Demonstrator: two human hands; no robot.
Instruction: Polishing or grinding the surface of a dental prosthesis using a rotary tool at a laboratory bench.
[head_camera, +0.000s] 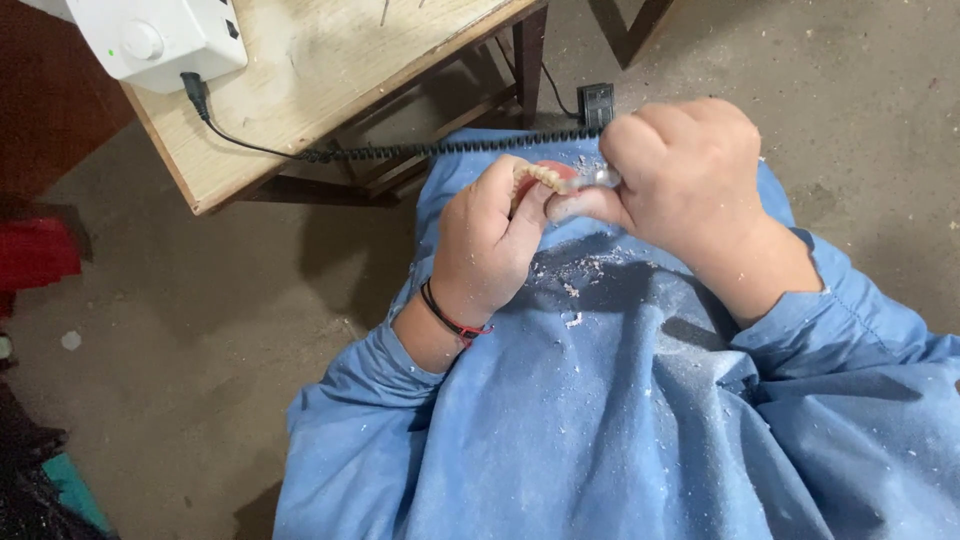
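Observation:
My left hand (488, 240) grips a pink denture (545, 176) with a row of pale teeth, held above my lap. My right hand (685, 170) is closed around a metal handpiece (598, 180) whose tip meets the denture. A black coiled cord (450, 148) runs from the handpiece back to the left. White dust and chips lie on my blue gown (620, 400) under the hands. Most of the handpiece is hidden in my fist.
A worn wooden table (300, 80) stands at the upper left with a white control box (160, 38) on its corner. A black pedal (596, 102) sits on the dusty concrete floor (180, 320). Red and teal items lie at the left edge.

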